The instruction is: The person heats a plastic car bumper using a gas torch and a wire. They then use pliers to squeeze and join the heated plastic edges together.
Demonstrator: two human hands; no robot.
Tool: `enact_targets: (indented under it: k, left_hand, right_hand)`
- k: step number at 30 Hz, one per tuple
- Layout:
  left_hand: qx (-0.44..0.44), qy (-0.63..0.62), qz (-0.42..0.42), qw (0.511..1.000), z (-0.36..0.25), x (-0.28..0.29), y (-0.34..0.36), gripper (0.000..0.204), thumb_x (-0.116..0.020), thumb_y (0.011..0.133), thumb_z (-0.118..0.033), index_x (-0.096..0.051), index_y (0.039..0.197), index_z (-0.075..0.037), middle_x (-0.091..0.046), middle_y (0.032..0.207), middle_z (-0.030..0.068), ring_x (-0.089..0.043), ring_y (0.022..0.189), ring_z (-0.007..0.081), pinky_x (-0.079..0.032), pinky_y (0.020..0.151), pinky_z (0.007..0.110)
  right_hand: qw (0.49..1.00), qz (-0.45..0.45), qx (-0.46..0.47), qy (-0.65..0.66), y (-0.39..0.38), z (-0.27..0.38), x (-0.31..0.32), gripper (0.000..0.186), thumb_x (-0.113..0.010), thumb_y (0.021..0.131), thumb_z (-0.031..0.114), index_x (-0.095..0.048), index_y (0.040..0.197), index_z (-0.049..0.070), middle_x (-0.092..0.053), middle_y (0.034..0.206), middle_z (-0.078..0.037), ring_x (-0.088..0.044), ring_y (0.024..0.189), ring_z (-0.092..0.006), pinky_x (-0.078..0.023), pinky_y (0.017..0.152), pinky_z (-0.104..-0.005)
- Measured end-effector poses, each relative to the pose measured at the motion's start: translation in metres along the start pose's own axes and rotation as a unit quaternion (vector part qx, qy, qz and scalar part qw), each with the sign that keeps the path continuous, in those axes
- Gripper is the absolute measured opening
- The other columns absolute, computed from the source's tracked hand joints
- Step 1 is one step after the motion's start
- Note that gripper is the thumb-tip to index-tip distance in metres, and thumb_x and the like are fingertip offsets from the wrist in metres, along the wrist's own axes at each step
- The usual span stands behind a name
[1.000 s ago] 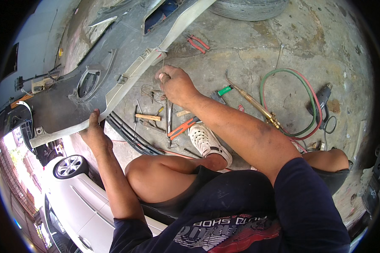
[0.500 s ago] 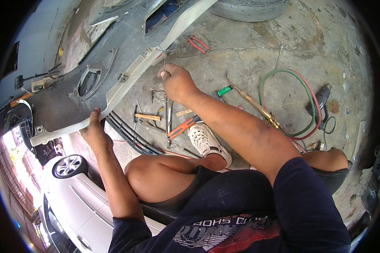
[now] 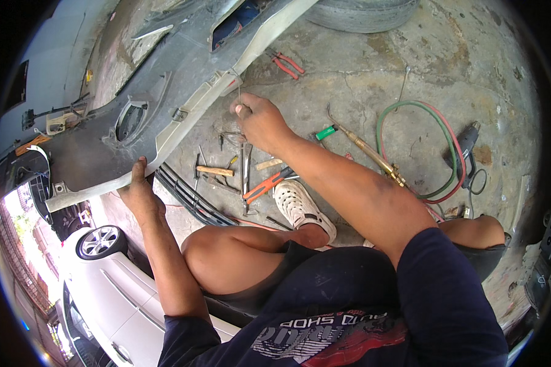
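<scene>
A large grey plastic car bumper [image 3: 92, 162] with a pale edge strip stretches diagonally across the upper left. My left hand [image 3: 139, 189] grips its lower edge, thumb on the inner face. Just below the strip, near a clip and a small red mark, my right hand [image 3: 257, 122] is pinched on a thin wire [image 3: 240, 85] reaching up to the edge. Below that hand lie scattered tools: a hammer [image 3: 214, 171], an orange-handled tool [image 3: 263, 186], wooden handles and some wire.
Red pliers [image 3: 286, 66], a green lighter [image 3: 326, 132], a brass torch [image 3: 370, 153] with looped hoses, and a heat gun [image 3: 468, 147] lie on the concrete. A tyre [image 3: 361, 15] sits at the top, a white car [image 3: 122, 293] at lower left, my shoe [image 3: 300, 208] below the tools.
My right hand has moved slightly to the right with the wire. The bumper and my left hand have shifted very slightly.
</scene>
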State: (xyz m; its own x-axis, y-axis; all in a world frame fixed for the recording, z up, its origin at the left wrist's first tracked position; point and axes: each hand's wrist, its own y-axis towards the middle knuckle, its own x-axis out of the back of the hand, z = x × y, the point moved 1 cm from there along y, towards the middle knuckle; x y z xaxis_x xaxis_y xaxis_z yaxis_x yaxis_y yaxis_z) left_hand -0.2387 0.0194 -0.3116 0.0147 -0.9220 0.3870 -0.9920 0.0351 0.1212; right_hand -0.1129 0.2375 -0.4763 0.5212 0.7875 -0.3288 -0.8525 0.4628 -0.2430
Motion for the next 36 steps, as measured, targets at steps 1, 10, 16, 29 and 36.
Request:
enact_targets:
  k: [1,10,16,29,36]
  left_hand:
    - [-0.003,0.002,0.005,1.0,0.0,0.001,-0.001,0.056,-0.077,0.091,0.001,-0.049,0.139,0.011,-0.065,0.123,0.0206,-0.071,0.108,0.0279,-0.062,0.095,0.04]
    - [-0.012,0.005,0.004,1.0,-0.007,-0.006,-0.005,0.055,-0.076,0.093,-0.001,-0.049,0.14,0.01,-0.066,0.121,0.0198,-0.071,0.106,0.027,-0.063,0.094,0.04]
    - [-0.015,0.01,0.001,1.0,-0.006,-0.004,-0.006,0.053,-0.076,0.093,-0.001,-0.05,0.137,0.013,-0.066,0.119,0.0201,-0.071,0.106,0.027,-0.062,0.094,0.041]
    - [-0.003,0.012,-0.011,1.0,0.001,0.0,-0.001,0.042,-0.077,0.093,-0.003,-0.056,0.126,0.013,-0.067,0.116,0.0203,-0.072,0.105,0.0278,-0.062,0.095,0.041]
    - [-0.007,-0.001,0.003,1.0,-0.003,-0.003,-0.004,0.038,-0.077,0.093,-0.003,-0.058,0.123,0.011,-0.067,0.115,0.0194,-0.071,0.105,0.0272,-0.062,0.096,0.04]
  right_hand:
    - [1.0,0.003,0.0,0.007,-0.006,-0.002,0.001,0.022,-0.051,0.113,0.018,-0.066,0.113,0.001,-0.059,0.082,-0.006,-0.059,0.075,-0.0152,-0.059,0.067,-0.0359]
    - [0.991,0.016,-0.024,0.127,-0.003,-0.004,0.012,0.022,-0.048,0.113,0.017,-0.063,0.119,0.001,-0.054,0.081,-0.003,-0.054,0.074,-0.0141,-0.06,0.069,-0.0364]
    - [0.988,0.027,-0.043,0.146,-0.002,0.002,0.013,0.023,-0.047,0.112,0.016,-0.063,0.119,0.0,-0.053,0.083,-0.003,-0.054,0.076,-0.0143,-0.061,0.068,-0.0371]
    - [0.995,0.01,-0.022,0.101,-0.004,0.007,0.015,0.023,-0.049,0.111,0.015,-0.065,0.115,-0.001,-0.056,0.084,-0.004,-0.053,0.076,-0.0141,-0.058,0.064,-0.0352]
    - [0.999,-0.031,0.014,-0.021,0.003,0.005,0.016,0.024,-0.053,0.11,0.018,-0.069,0.113,0.001,-0.063,0.087,-0.008,-0.062,0.078,-0.0181,-0.06,0.063,-0.0378]
